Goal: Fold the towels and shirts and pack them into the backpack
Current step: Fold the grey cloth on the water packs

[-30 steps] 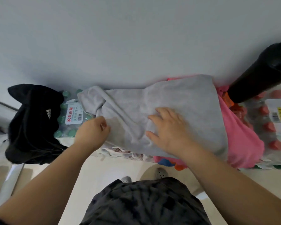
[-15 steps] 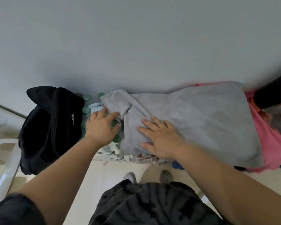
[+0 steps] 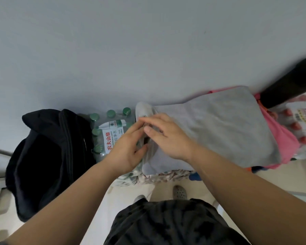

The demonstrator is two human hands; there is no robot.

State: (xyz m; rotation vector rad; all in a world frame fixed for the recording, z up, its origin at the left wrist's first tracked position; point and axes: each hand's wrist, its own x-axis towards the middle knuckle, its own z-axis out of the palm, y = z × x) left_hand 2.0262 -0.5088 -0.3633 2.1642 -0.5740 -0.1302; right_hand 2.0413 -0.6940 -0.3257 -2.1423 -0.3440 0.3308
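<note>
Grey towel [image 3: 219, 124] is spread across a stack of items against the pale wall [image 3: 148, 50], between two packs of bottled water. Its left end is bunched into a thick fold; the rest lies fairly flat.

A pink garment [image 3: 288, 145] is seen under the towel, showing past its right edge. A leaf-patterned cloth [image 3: 166, 175] shows below the towel's near edge.

Left hand [image 3: 125, 149]: fingers held straight, tips touching the bunched left end of the towel, thumb set against the towel's near-left edge. No grasp is made out; the hand reads as released.

Right hand [image 3: 168, 137]: laid on the towel's left end, fingers pointing left and lightly bent, thumb tucked close under them with a fold of towel between. Whether the fold is pinched cannot be told. The fingertips of both hands meet over the fold.

Black backpack [image 3: 48, 156] is placed at far left, touching the green-capped water pack [image 3: 109, 133], its top slack and apparently open. It is well apart from the flat part of the towel, near the bunched end.

A red-capped bottle pack [image 3: 300, 124] is noted at far right, with a black object [image 3: 290, 84] leaning above it. Grey shoes [image 3: 179, 191] are seen on the light floor [image 3: 131, 190] below.
</note>
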